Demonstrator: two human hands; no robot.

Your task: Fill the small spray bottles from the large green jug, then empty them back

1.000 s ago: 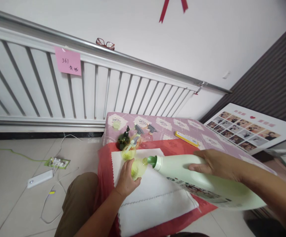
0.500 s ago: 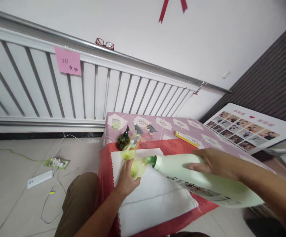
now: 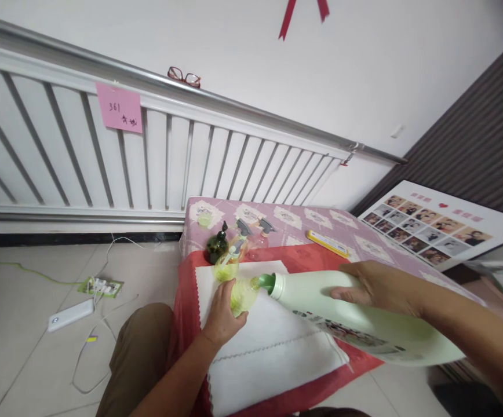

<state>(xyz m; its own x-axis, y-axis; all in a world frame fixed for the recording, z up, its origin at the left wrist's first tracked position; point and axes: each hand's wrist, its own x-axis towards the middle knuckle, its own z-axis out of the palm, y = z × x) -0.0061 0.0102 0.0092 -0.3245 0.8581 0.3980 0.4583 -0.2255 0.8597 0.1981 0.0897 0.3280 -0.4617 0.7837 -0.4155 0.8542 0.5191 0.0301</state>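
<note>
My left hand (image 3: 223, 313) is wrapped around a small clear bottle (image 3: 243, 294) that holds yellow-green liquid and stands on a white cloth (image 3: 269, 353). My right hand (image 3: 375, 286) grips the top of a large pale green jug (image 3: 364, 321) that is tipped almost flat. The jug's green spout (image 3: 265, 282) meets the mouth of the small bottle. My right forearm runs off to the lower right.
Behind the small bottle stand a dark green pump bottle (image 3: 217, 245) and two or three spray bottles (image 3: 234, 258). A yellow flat box (image 3: 327, 243) lies on the pink tablecloth (image 3: 321, 223). A power strip (image 3: 101, 285), a white power bank (image 3: 69, 314) and cables lie on the floor at left.
The jug's rear end has risen slightly over the second. Both hands and the small bottle stay where they were.
</note>
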